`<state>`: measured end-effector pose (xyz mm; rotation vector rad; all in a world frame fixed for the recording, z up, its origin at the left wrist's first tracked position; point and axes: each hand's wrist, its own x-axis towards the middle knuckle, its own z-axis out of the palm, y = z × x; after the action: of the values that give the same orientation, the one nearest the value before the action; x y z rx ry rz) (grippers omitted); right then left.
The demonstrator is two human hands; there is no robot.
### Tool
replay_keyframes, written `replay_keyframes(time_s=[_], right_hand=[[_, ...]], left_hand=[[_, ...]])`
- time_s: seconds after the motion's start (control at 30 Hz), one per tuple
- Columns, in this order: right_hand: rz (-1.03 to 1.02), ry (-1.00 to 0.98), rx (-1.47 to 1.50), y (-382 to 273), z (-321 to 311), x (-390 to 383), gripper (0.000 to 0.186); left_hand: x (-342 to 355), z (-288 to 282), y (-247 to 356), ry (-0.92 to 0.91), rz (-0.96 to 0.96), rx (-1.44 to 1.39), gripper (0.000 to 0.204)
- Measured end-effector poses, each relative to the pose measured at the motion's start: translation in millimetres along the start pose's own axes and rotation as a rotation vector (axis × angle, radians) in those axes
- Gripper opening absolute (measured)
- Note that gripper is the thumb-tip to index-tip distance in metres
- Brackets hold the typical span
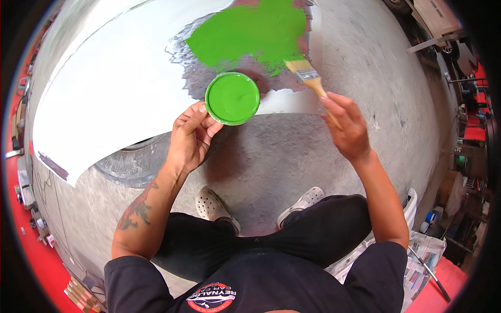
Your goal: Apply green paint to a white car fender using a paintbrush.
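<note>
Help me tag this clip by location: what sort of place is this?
Probably a vehicle body workshop or garage: a white vehicle panel bears a green patch, a tyre shows below the panel's edge, and the bare grey floor looks like concrete.

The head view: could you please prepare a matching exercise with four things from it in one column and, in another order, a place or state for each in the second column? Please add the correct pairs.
Things
1. Paint can
2. Brush
3. Tire
4. Shoes

Places or states
A. Partly hidden by the white panel
B. On the grey floor, pale and dotted with holes
C. In the left hand, with green paint inside
D. In the right hand, held by its wooden handle

Correct pairs: 1-C, 2-D, 3-A, 4-B.
</note>
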<state>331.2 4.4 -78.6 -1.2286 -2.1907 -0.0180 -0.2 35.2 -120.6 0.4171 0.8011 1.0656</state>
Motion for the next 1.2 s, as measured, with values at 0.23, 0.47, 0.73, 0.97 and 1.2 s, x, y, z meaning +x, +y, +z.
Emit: replay_keyframes(time_s=[0.23,0.47,0.73,0.97,1.2], right_hand=[[0.047,0.002,0.296,-54,-43,48,0.03],[-0.018,-0.138,0.256,-69,-29,72,0.03],[0.42,-0.075,0.533,-66,-46,100,0.011],[0.589,-0.21,0.76,-31,-30,119,0.022],[0.504,-0.23,0.664,-27,-23,136,0.021]], left_hand=[[6,10,-8,0.047,-0.008,-0.013,0.017],[12,28,-13,0.027,-0.041,0.005,0.019],[12,26,-17,0.0,-0.062,-0.017,0.018],[9,25,-14,-0.028,-0.054,0.015,0.016],[2,18,-10,-0.001,-0.041,0.024,0.014]])
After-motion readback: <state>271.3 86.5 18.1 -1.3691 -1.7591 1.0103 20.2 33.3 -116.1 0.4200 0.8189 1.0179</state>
